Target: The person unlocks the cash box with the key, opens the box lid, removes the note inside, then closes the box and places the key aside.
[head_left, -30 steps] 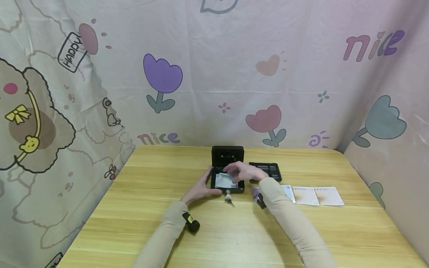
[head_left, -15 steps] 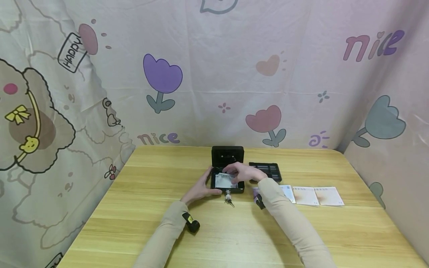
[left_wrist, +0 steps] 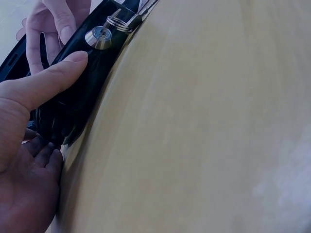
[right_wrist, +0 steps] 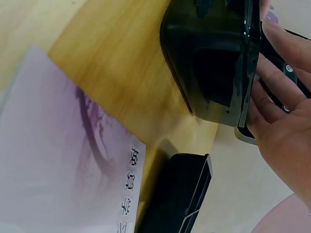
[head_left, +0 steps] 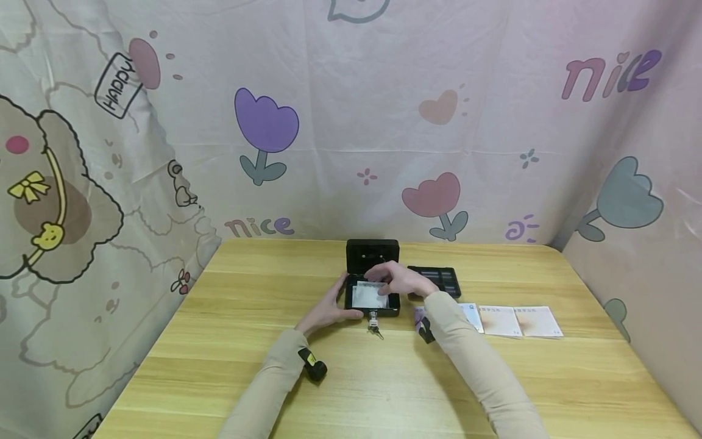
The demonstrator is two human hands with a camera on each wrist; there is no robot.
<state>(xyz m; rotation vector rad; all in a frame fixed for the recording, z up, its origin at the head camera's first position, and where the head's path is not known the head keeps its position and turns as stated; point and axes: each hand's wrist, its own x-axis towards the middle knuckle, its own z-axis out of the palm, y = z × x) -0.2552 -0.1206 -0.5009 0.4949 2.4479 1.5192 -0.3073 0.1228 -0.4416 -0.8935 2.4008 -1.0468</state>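
Note:
A small black cash box (head_left: 373, 250) stands on the table with its lid raised. White-grey paper slips that look like banknotes (head_left: 368, 296) lie inside it. My left hand (head_left: 326, 312) holds the box's left front corner, thumb (left_wrist: 68, 73) on the front face and fingers along the side. My right hand (head_left: 403, 281) reaches into the box from the right, fingers bent over the notes and thumb at their right edge. Whether it pinches a note is hidden in the right wrist view. Keys (head_left: 376, 331) hang from the front lock (left_wrist: 98, 37).
A black compartment tray (head_left: 450, 280) lies right of the box, partly behind my right hand. Along the front right are pale brown note stacks (head_left: 500, 321), a blue note (head_left: 471, 315) and a purple one (right_wrist: 63, 160). A printed curtain (head_left: 351, 122) stands behind the table.
My right hand dips slightly, then rises a little inside the box. The top edge of the notes sits slightly farther back. My left hand and the box stay put.

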